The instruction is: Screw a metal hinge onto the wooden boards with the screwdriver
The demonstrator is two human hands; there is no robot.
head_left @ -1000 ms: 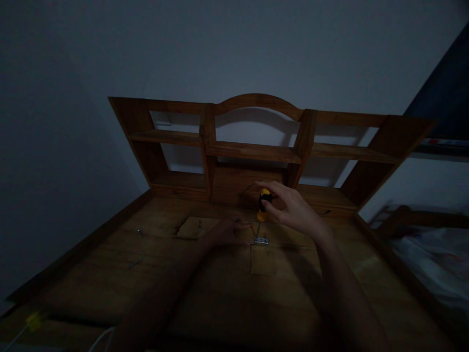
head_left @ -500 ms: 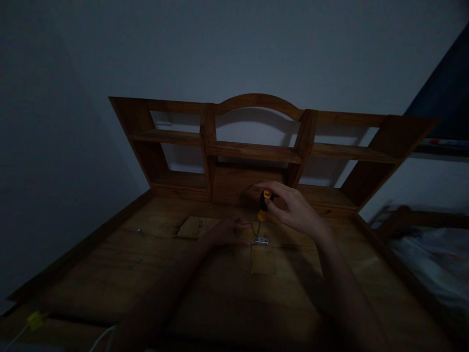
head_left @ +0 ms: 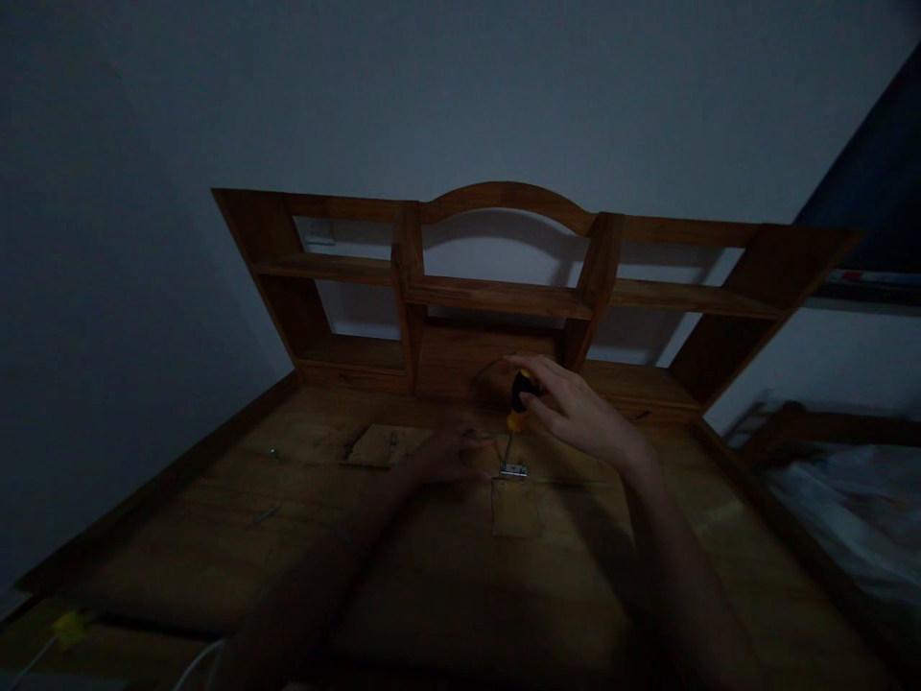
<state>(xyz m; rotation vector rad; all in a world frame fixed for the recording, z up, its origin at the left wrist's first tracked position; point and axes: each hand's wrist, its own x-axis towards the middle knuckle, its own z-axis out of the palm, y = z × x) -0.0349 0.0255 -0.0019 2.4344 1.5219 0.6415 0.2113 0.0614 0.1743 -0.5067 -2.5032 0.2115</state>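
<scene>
My right hand (head_left: 576, 408) is closed around the yellow and black handle of a screwdriver (head_left: 519, 395). The screwdriver stands nearly upright, its shaft running down to a small metal hinge (head_left: 513, 470) on the wooden desktop. Dim light hides exactly where the tip sits. Left of the hinge, my left hand (head_left: 447, 455) rests low on the wood with thumb and forefinger apart, their tips beside the hinge. Just in front of the hinge lies a small rectangular wooden piece (head_left: 516, 509).
A wooden shelf unit (head_left: 496, 297) rises along the desktop's back edge. Left of my hands are a cut-out piece of wood (head_left: 381, 446), a screw (head_left: 274, 453) and a thin metal piece (head_left: 266, 514). A yellow item (head_left: 68, 629) with a cord is at bottom left.
The screwdriver handle has turned slightly within my right hand's fingers, and those fingers have shifted a little. My left hand stays in place beside the hinge.
</scene>
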